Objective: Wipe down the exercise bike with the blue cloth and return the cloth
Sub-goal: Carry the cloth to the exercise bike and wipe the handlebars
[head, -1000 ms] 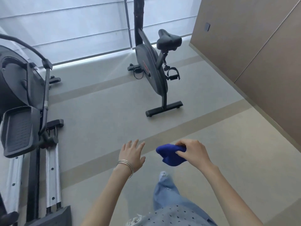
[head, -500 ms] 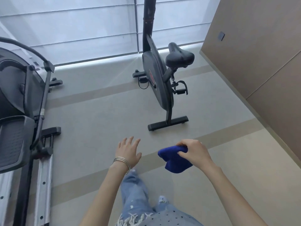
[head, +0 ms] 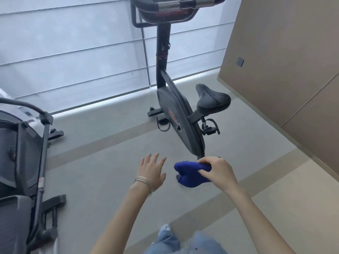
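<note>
Right hand (head: 218, 171) held out in front of the body, fingers and thumb curled over the top of the blue cloth (head: 190, 174), gripping it. Cloth bunched into a thick fold, hanging in the air under the hand, above the grey floor (head: 102, 162). Left hand (head: 152, 171) just beside the cloth on its left, apart from it, palm down, fingers straight and a little spread, holding nothing. Thin silver bracelets (head: 145, 182) around the left wrist. Straight ahead, beyond both hands, the black exercise bike (head: 179, 121), upright on the floor, apart from hands and cloth. Lower end of its frame out of sight behind the right hand. Saddle (head: 211, 99) on the right of the frame, narrow end towards the tall black post. Handlebar (head: 176, 7) with grey grips at the top edge of the view. Pedal (head: 211, 127) with a strap under the saddle. Behind the bike, pale window blinds (head: 73, 52) reaching down to the floor. On the right, a brown panelled wall (head: 293, 79) with a small grey switch (head: 240, 61). At the far left, part of another black fitness machine (head: 22, 153), well apart from the bike. At the bottom edge, the person's blue jeans (head: 168, 239).
</note>
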Motion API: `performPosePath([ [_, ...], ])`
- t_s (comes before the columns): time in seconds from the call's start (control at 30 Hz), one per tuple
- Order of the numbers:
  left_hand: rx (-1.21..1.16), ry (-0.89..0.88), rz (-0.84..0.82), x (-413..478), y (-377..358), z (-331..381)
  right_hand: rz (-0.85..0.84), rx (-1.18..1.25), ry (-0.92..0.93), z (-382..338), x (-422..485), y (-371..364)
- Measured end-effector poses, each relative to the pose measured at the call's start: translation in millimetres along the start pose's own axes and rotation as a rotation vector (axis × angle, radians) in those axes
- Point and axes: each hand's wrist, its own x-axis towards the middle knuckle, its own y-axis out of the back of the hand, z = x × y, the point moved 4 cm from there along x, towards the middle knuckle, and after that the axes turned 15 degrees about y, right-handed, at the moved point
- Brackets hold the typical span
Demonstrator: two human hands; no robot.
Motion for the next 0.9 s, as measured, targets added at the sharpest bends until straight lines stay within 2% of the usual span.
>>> performPosePath([
  [0.33,-0.015,0.025,-0.033,73.6,1.4,-36.1,-0.110,0.014,-0.011,-3.4,95.1,-26.0],
  [0.6,-0.019,0.009,0.051,192.2,65.6,-26.9,-0.017,-0.002,0.069,11.6,224.6,11.7],
  [0.9,-0.068,-0.026,0.230,317.2,151.3,-8.8,0.104,0.003,0.179,15.9,363.5,78.3],
])
